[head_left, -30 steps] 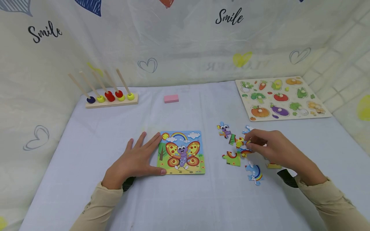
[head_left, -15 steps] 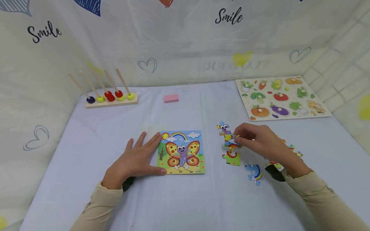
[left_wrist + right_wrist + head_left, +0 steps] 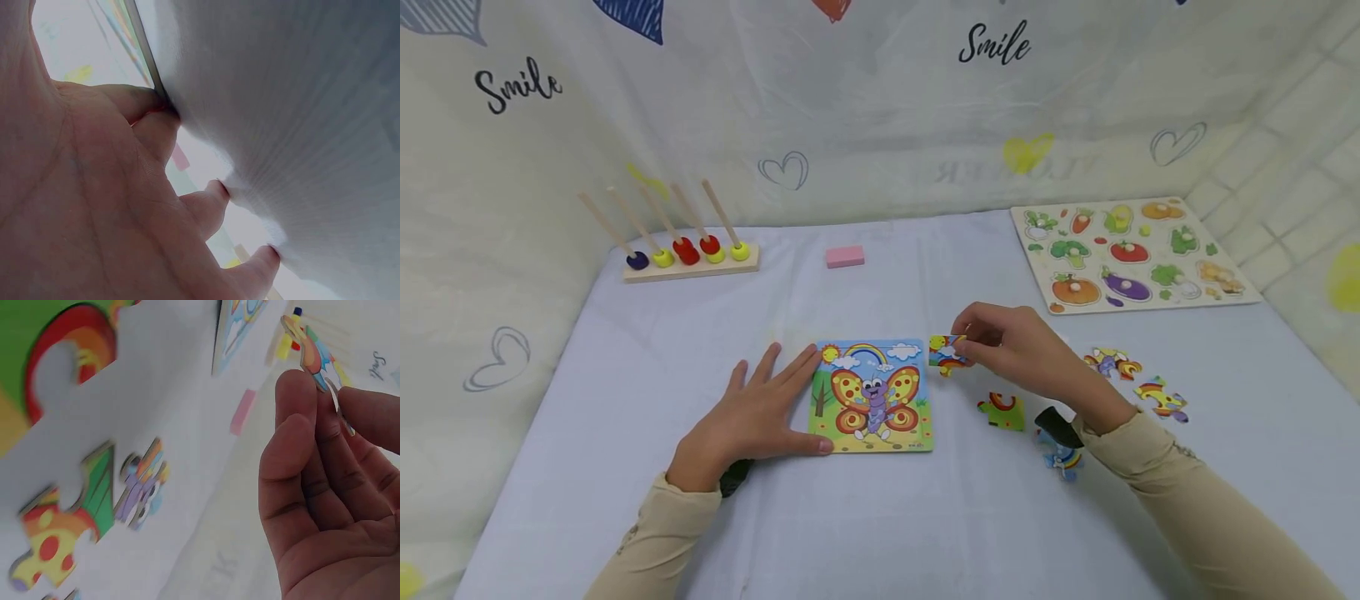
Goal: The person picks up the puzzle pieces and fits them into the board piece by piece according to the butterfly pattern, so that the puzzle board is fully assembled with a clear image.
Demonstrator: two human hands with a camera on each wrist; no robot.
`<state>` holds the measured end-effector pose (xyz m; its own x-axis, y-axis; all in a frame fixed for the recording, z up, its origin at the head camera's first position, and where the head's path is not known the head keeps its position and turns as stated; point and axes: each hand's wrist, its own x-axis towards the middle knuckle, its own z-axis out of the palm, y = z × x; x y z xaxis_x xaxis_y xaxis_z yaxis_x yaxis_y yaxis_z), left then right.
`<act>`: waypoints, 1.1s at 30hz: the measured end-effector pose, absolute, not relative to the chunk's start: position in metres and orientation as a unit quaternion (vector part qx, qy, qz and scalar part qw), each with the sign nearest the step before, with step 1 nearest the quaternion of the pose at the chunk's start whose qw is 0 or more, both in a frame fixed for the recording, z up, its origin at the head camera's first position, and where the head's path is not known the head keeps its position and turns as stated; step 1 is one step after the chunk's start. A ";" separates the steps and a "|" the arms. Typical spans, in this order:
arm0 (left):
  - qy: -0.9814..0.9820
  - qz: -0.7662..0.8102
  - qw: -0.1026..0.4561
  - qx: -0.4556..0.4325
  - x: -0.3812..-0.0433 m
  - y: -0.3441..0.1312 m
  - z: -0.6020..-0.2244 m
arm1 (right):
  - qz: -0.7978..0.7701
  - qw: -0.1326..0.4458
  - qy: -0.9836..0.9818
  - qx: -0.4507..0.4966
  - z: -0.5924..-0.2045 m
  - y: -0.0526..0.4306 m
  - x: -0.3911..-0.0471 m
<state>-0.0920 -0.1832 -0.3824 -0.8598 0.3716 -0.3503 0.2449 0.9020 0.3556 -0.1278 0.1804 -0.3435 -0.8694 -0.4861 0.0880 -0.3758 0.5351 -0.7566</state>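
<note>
My left hand (image 3: 748,417) lies with fingers spread on the cloth, its index fingertip and thumb touching the left side of the square butterfly picture board (image 3: 872,396). In the left wrist view, the other fingertips press on the cloth. Between thumb and fingers, my right hand (image 3: 1030,350) pinches a jigsaw piece (image 3: 946,355) with a sun, cloud and rainbow, held just right of the board's upper right corner. A green jigsaw piece (image 3: 1003,413) lies below that hand. The right wrist view shows a purple-faced piece (image 3: 140,490) and a red-dotted yellow piece (image 3: 56,534) on the cloth.
A blue rainbow piece (image 3: 1063,460) is partly covered by the right wrist's camera. More pieces (image 3: 1162,398) lie to the right. At the back stand a bead-peg abacus (image 3: 692,265), a pink block (image 3: 845,257) and a vegetable puzzle board (image 3: 1135,258).
My right hand has carried the sun jigsaw piece leftward from the loose pieces to beside the butterfly board. The left hand stays where it was.
</note>
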 end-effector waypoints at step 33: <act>0.956 0.131 0.204 0.166 -0.093 -0.183 -0.382 | -0.380 0.076 0.874 -0.293 -0.339 0.066 -0.163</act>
